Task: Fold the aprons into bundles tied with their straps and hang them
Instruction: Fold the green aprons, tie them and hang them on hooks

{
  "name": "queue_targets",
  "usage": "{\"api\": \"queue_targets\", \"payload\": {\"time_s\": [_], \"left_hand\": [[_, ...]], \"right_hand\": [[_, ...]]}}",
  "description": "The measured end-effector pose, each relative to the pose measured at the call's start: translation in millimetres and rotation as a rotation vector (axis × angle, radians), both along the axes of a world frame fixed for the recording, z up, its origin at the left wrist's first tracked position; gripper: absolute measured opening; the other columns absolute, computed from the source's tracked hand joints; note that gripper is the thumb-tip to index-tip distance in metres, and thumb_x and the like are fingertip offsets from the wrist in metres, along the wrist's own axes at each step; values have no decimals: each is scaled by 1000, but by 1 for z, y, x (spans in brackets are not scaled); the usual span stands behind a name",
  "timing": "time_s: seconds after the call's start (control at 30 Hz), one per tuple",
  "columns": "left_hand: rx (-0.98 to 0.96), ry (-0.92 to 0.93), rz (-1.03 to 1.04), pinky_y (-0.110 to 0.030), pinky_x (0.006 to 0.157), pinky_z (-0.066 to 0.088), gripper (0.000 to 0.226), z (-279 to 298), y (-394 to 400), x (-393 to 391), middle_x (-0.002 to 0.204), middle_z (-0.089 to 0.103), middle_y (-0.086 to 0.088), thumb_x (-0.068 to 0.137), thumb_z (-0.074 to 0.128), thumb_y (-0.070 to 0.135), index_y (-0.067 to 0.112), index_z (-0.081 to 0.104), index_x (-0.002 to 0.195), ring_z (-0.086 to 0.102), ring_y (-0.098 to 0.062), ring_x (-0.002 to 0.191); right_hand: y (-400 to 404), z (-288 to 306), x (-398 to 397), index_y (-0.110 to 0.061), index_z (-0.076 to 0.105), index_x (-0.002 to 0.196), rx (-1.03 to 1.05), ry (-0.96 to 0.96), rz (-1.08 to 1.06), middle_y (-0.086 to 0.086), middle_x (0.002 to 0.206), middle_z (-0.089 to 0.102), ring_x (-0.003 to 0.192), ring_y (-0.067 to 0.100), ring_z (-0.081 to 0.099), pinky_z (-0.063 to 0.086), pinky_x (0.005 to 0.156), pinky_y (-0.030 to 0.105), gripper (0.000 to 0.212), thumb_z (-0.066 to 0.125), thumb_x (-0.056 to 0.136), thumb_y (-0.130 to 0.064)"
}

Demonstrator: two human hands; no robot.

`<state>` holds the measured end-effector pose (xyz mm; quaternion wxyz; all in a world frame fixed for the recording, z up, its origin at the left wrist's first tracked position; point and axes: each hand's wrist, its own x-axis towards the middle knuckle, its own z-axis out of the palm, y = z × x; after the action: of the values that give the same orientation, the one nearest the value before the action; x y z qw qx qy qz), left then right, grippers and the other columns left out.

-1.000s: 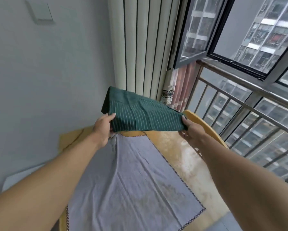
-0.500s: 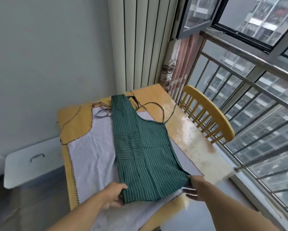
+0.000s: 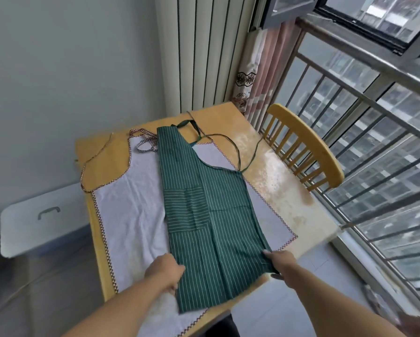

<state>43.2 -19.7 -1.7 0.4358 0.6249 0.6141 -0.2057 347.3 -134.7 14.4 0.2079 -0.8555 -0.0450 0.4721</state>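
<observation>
Beside the railed window, on the yellow wooden surface (image 3: 284,190), we pinch the near corners of the dark green white-striped apron (image 3: 204,215) with left hand (image 3: 165,271) and right hand (image 3: 280,262), holding it flat over the white checker-trimmed apron (image 3: 128,215), likely for clean folding.

You have one wide-angle head view, looking forward and steeply down onto the table (image 3: 289,190), close above both forearms.
</observation>
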Motion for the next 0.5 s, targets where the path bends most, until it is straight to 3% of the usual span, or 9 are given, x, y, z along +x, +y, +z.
{"api": "queue_targets", "payload": {"time_s": [0.1,0.17,0.23,0.33,0.43,0.5], "left_hand": [[-83,-230,141,-31,66,60,17,-12,9,14,88,74,-5,103,56,30,16,57,93,68,-17,70],[-93,-338,170,-35,78,58,16,-17,14,18,104,71,-1,103,56,36,23,57,111,68,-15,85],[-140,-412,245,-34,85,57,24,-16,14,21,113,68,0,107,47,37,24,52,125,68,-17,97],[-220,-463,401,-38,89,55,36,-19,17,21,113,71,-8,112,32,33,13,54,132,69,-24,97],[-236,-546,730,-48,94,58,55,-23,22,18,103,75,-13,109,32,48,6,63,124,72,-31,95],[-294,-631,862,-47,96,56,62,-19,26,13,112,72,-14,105,32,57,7,59,130,68,-34,108]], "right_hand": [[15,11,-25,-9,67,88,236,-67,-1,10,76,68,65,23,65,57,62,38,30,51,107,-26],[24,23,-50,-16,70,102,370,-160,179,2,87,73,76,15,68,57,65,31,28,45,109,-26],[32,32,-78,-21,70,109,436,-221,408,-7,86,72,74,8,66,52,62,22,26,45,109,-27],[44,27,-116,-29,68,112,431,-220,772,-7,80,70,66,15,62,51,60,35,26,43,107,-33],[48,11,-150,-33,61,126,298,-329,1180,1,95,73,77,23,64,53,69,36,31,38,105,-33],[47,1,-165,-30,60,122,163,-297,1315,5,100,72,88,30,67,56,77,40,28,41,101,-30]]}}
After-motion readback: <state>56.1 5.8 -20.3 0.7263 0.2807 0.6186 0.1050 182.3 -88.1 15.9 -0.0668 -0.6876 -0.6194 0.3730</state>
